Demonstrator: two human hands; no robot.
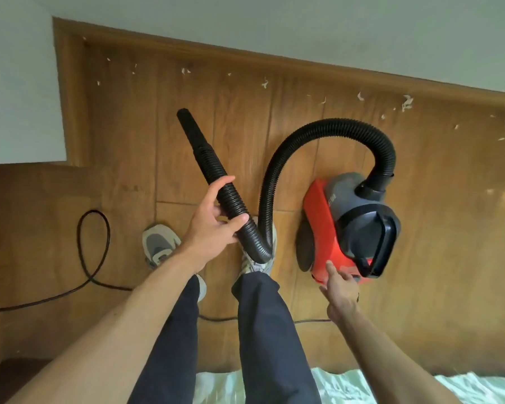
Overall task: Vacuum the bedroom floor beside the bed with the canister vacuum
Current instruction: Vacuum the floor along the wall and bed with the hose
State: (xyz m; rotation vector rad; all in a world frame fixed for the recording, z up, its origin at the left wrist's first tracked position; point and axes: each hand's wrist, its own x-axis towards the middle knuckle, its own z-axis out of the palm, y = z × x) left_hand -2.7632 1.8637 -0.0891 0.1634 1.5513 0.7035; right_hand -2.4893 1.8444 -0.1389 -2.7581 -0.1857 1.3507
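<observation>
Presently, the corrugated hose (pixel 327 126) is gripped by the left hand (pixel 216 225), fingers curled round it just behind the nozzle (pixel 191 129). The red canister vacuum (pixel 322 220) is apparently touched by the straight index fingertip of the right hand (pixel 340 290). Any switch there is best pressed once, firmly, before the nozzle is lowered to the paper scraps (pixel 407 102).

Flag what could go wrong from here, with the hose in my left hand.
1. The power cord loops on the floor beside the shoes; a step could snag it.
2. The hose, gripped by the left hand, bends tightly over one of them; reaching for the paper scraps by the wall might drag or tip the canister.
</observation>
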